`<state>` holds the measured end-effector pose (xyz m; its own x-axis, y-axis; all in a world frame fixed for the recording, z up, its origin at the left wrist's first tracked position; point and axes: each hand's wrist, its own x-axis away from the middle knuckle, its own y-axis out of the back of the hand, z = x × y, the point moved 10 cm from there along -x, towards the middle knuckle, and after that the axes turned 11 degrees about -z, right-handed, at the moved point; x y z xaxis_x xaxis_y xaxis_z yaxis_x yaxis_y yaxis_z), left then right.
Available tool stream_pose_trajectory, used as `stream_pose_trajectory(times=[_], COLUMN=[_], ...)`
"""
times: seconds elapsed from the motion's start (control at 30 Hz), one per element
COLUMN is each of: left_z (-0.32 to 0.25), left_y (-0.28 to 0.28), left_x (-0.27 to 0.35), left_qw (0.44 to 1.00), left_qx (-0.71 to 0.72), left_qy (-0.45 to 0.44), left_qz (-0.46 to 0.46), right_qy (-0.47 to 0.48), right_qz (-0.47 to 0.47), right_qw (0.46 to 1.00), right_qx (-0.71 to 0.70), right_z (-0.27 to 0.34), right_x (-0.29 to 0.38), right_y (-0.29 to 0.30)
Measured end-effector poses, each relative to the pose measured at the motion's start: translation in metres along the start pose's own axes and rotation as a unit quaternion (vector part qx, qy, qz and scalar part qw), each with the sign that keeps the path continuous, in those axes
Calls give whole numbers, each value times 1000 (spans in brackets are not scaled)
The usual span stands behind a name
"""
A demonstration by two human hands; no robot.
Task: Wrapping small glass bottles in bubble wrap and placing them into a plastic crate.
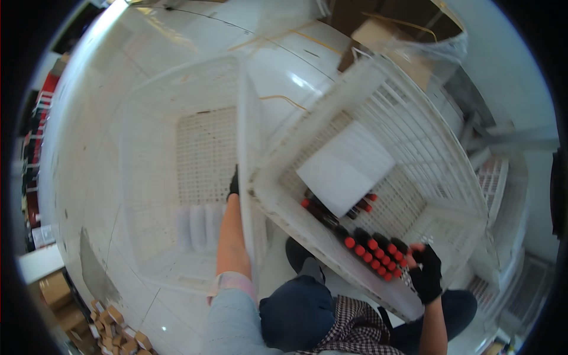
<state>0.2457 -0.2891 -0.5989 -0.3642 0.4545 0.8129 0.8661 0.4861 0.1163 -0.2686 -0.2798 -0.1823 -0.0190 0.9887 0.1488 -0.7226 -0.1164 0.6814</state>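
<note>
My left hand (234, 185), in a black glove with bare fingers or fingertips not visible, reaches down into the left white plastic crate (242, 133). The crate's right wall hides most of that hand, so its grip cannot be made out. Several white sleeve-like wrapped pieces (198, 227) stand in a row near that crate's front end. Over the front of the right white plastic crate (293, 228), my right hand (426, 275) wears a black fingerless glove. Its bent fingertips are beside the dark bottles with red caps (379, 254); whether they pinch one is unclear.
A white foam-like sheet (348, 166) lies in the right crate, partly over more red-capped bottles (364, 205). Cardboard boxes (392, 37) with plastic film stand beyond it. Small cardboard boxes (117, 330) are piled at lower left. More crates (492, 177) stand at right.
</note>
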Motion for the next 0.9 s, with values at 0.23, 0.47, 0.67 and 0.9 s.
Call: stream_pose_trajectory(times=[0.23,0.47,0.67,0.9], left_z=[-44,-116,-223,-217], left_y=[11,40,38,-238], left_x=[73,193,348,409], left_qw=[981,878,746,745], left_qx=[-186,-381,-194,-340], left_qy=[-46,-289,-591,-550], left_qz=[41,1,-238,164], right_qy=[3,75,90,41], right_qz=[197,333,137,-103], right_qw=[963,861,962,994], right_qx=[186,376,220,-8], right_z=[-102,-95,-108,-54], right_x=[-22,-3,-18,-4], right_y=[-83,-161,-124,23])
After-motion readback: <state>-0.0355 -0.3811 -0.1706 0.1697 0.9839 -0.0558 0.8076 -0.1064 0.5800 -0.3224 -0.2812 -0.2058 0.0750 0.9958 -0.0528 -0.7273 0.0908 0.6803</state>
